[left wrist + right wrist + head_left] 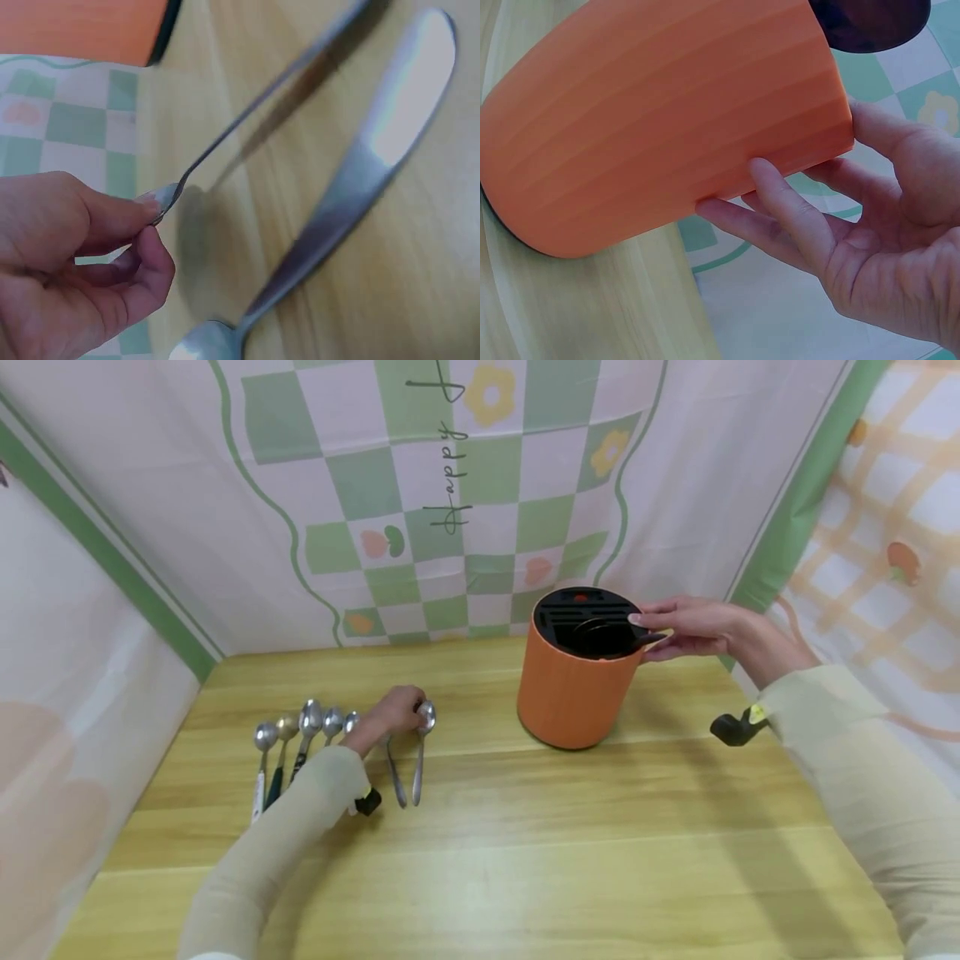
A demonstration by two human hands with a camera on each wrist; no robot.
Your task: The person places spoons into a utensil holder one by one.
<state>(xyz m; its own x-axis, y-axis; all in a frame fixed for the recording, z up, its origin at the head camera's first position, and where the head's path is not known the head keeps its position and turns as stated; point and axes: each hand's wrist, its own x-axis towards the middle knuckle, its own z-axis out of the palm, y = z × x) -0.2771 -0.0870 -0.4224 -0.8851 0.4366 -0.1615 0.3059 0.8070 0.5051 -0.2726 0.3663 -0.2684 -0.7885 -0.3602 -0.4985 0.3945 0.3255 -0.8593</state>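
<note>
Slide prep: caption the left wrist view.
Left hand pinches a silver metal spoon by its bowl, a second spoon nearby on the yellow wooden tabletop.

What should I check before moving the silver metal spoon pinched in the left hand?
1. Left hand pinches the silver metal spoon by its bowl: ok.
2. Spoon apart from the neighbouring silver, broad-handled spoon: ok.
3. Orange, ribbed, cylindrical holder standing on the yellowish wooden table: ok.
4. Right hand on the holder's side: ok.
5. Spoon above the holder: not ok, off to its left.
6. Room inside the holder: cannot tell, too dark.
</note>
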